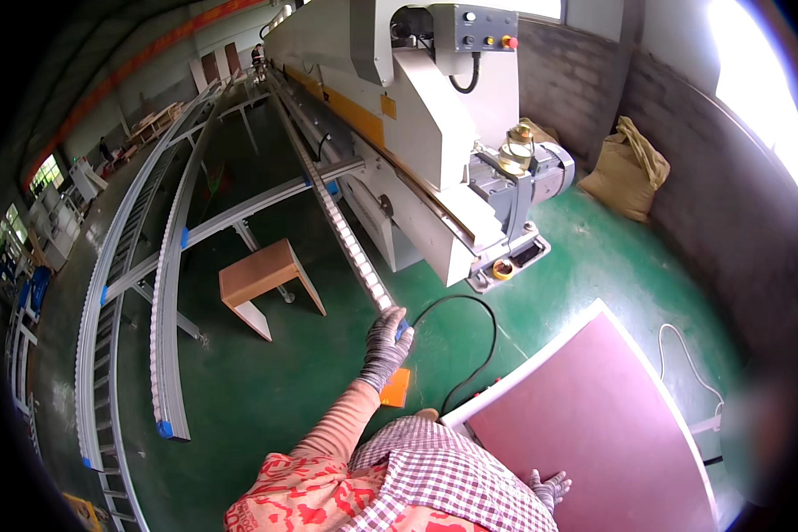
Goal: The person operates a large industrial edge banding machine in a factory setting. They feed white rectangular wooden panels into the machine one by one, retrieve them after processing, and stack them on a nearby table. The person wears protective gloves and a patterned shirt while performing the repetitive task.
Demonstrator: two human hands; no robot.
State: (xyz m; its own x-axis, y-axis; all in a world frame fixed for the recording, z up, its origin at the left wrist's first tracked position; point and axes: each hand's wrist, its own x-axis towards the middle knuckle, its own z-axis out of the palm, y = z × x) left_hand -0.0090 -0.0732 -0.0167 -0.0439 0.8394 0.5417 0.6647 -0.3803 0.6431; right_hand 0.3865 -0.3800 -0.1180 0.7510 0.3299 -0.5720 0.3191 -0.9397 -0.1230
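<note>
My left hand (387, 344), in a grey striped glove, is closed round the near end of a long roller rail (357, 257). A blue end cap (404, 329) shows beside its fingers. White rollers run along the rail, which stretches away beside a long white machine (430, 133). At the lower right, my right hand (551, 488), also gloved, rests with its fingers apart on a pinkish, white-edged panel (585, 399). Nothing shows in that hand. The checked apron (452, 470) I wear hides part of the panel's near side.
Two more roller rails (170, 337) run along the left on a metal frame (248, 202). Under it stands a small wooden stool (259, 273). A motor (541, 173) sits at the machine's end. A black cable (495, 330) loops over the green floor; a sack (625, 173) leans by the wall.
</note>
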